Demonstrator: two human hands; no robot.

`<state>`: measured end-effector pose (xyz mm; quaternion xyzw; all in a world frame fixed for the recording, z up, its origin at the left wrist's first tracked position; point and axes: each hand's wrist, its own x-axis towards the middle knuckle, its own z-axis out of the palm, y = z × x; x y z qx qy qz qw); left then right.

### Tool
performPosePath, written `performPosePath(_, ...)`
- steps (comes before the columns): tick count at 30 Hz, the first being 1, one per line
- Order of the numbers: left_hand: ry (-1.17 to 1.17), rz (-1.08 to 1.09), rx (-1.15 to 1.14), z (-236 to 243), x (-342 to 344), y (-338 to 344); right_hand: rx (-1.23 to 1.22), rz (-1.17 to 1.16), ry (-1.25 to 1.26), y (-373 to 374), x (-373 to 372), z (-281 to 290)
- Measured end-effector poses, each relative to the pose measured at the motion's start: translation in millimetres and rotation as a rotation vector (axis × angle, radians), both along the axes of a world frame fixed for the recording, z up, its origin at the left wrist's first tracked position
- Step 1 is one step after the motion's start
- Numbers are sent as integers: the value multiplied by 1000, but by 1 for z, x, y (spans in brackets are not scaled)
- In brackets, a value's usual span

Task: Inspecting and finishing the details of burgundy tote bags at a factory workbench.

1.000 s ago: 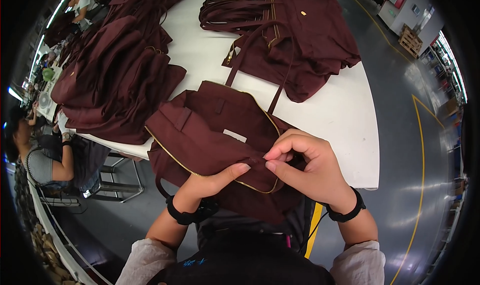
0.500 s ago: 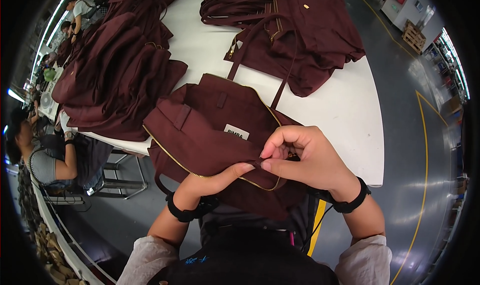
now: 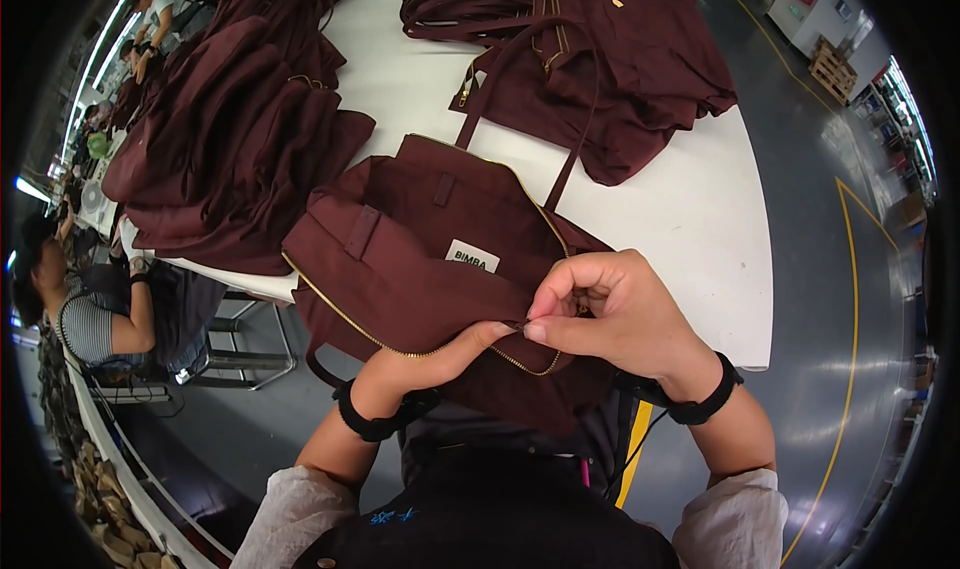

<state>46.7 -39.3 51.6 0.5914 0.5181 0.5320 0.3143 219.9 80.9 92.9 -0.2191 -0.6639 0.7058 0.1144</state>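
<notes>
A maroon fabric bag (image 3: 405, 274) lies open at the table's near edge, its brass-coloured zipper (image 3: 345, 319) parted around the mouth. Inside it a white label (image 3: 471, 257) and two fabric tabs show. My left hand (image 3: 435, 364) grips the near rim, thumb on top and fingers hidden under the cloth. Just right of that thumb, my right hand (image 3: 625, 314) is closed in a pinch of thumb and forefinger at the rim. What sits in the pinch is tiny and dark, too small to name. Black bands circle both wrists.
A heap of maroon bags (image 3: 225, 149) covers the left of the white table (image 3: 690, 239). More bags with long straps (image 3: 640, 59) lie at the far right. A seated person (image 3: 95, 299) works at the left beside a metal stool (image 3: 250, 354). A wooden pallet (image 3: 832, 67) stands far right.
The view has shifted slightly. Both hands stay at the same spot on the bag's rim, with the right fingertips still pinched beside the left thumb.
</notes>
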Motion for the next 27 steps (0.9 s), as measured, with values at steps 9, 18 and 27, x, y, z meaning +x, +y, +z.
performPosePath(9, 2, 53, 12, -2, 4, 1, -37, -58, 22, -3, -3, -3)
performPosePath(18, 1, 89, 24, -10, 8, 4, -87, -125, 30, -3, -5, -6)
performPosePath(27, -59, 60, 39, -10, 8, 6, -214, -43, -23, 6, -2, 1)
